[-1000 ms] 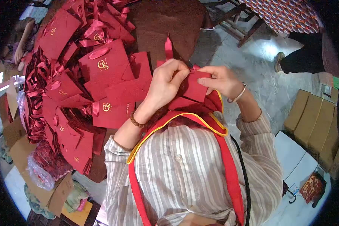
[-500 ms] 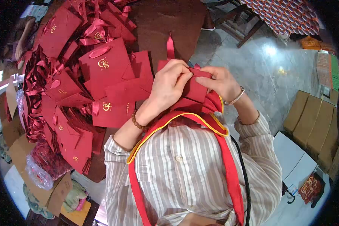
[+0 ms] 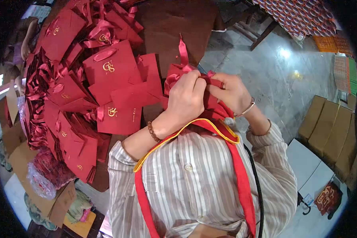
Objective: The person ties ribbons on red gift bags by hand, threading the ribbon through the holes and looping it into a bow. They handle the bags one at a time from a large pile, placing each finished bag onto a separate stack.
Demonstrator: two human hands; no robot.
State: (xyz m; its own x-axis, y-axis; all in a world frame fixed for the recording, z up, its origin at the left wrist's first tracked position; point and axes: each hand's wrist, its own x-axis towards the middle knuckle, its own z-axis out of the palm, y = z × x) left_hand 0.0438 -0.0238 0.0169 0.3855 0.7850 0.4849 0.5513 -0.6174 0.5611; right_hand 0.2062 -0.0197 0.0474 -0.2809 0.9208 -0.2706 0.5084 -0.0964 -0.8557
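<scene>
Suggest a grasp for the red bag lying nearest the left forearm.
I'd pinch the near edge of that red bag, coming from the wearer's side: it lies flat with that edge uncovered, while another bag seems to overlap its far edge.

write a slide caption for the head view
Left hand and right hand hold a red bag beside a pile of ribboned bags.

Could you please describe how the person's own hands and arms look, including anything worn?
The left hand and right hand are gloveless. A brown beaded bracelet circles the left wrist, and a thin, pale bangle the right. The shirt sleeves, striped in beige-grey and white, end on the forearms.
</scene>
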